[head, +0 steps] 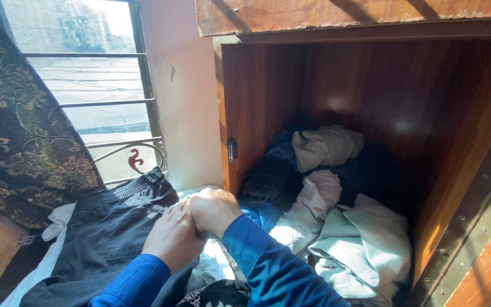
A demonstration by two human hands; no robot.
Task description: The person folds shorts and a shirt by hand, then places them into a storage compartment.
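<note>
Your left hand (173, 237) and right hand (214, 210) press together, knuckles touching, over dark trousers (106, 230) spread below a barred window (95, 85); you cannot tell whether either grips cloth; just right, an open wooden cupboard (370, 85) holds crumpled pale clothes (336, 227); a patterned curtain (18, 131) hangs left.

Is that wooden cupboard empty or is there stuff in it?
It has stuff in it. The wooden cupboard stands open, and crumpled clothes are heaped on its floor, unfolded, spilling toward the front edge.
</note>
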